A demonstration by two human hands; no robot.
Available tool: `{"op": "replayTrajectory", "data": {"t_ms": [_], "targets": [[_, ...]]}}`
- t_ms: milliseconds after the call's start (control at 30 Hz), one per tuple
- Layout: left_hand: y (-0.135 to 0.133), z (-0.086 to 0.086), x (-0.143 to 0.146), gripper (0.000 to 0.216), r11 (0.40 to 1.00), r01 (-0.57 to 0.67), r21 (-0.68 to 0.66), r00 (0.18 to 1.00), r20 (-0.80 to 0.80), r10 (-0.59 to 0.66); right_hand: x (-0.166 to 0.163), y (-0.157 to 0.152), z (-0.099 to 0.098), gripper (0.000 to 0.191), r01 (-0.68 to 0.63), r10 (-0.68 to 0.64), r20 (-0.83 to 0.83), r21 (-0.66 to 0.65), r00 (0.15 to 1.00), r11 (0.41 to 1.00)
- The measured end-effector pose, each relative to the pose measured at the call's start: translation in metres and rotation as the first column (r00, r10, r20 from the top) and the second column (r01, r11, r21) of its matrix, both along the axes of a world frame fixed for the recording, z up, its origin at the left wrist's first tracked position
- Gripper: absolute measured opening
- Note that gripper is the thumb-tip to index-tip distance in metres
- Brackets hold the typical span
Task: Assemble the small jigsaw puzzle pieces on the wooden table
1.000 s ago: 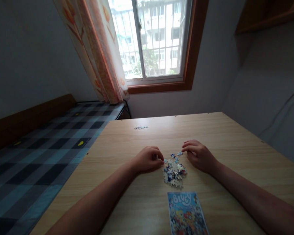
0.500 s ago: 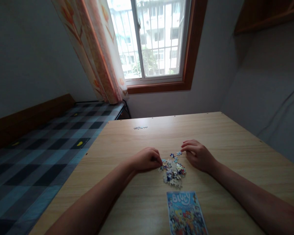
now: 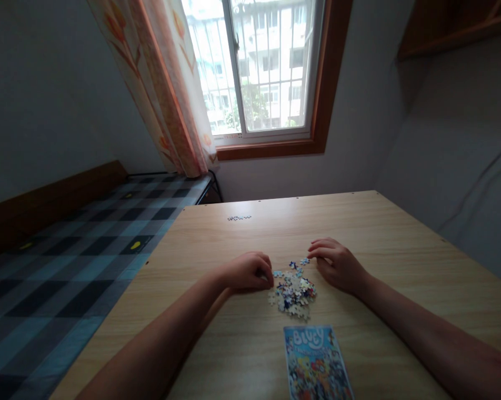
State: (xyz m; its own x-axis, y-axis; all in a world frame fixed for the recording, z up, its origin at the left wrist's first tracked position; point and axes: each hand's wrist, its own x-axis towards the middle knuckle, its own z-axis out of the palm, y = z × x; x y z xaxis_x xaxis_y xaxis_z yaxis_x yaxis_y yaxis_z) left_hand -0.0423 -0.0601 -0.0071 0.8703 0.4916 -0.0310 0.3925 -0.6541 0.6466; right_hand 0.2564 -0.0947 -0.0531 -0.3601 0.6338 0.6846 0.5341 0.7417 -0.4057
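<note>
A heap of small jigsaw puzzle pieces lies on the wooden table, some with pale backs up and others showing blue and coloured print. At the heap's left edge is my left hand, fingers curled into a pinch; whether a piece is between the tips is hidden. Just below those fingertips a pale puzzle piece rests flat. My right hand lies on the far right side, fingers loosely bent and apart. Its fingertips are at a light blue puzzle piece beyond the heap.
Nearer me lies a picture card or box marked "Bluey". A small group of joined-looking pieces sits near the far edge of the table. Left of the table stands a bed with a checked cover; a window is ahead.
My left hand has drawn slightly left from the heap. A pale piece now lies below its fingertips, where bare table showed before. My right hand stays almost still.
</note>
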Motion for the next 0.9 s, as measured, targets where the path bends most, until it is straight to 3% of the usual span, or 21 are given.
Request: {"op": "replayTrajectory", "data": {"t_ms": [400, 667, 900], "targets": [[-0.002, 0.010, 0.000, 0.021, 0.990, 0.140, -0.007, 0.986, -0.091, -0.140, 0.001, 0.001, -0.003, 0.031, -0.006, 0.006, 0.020, -0.006, 1.000, 1.000], [-0.007, 0.015, 0.005, 0.023, 0.990, 0.130, 0.056, 0.971, -0.207, -0.116, 0.002, 0.002, -0.005, 0.031, -0.009, 0.009, 0.007, -0.012, 1.000, 1.000], [-0.005, 0.026, -0.003, 0.022, 0.995, 0.095, -0.016, 0.948, -0.305, -0.095, 0.001, 0.000, -0.003, 0.031, -0.004, 0.004, 0.009, -0.006, 1.000, 1.000]]}}
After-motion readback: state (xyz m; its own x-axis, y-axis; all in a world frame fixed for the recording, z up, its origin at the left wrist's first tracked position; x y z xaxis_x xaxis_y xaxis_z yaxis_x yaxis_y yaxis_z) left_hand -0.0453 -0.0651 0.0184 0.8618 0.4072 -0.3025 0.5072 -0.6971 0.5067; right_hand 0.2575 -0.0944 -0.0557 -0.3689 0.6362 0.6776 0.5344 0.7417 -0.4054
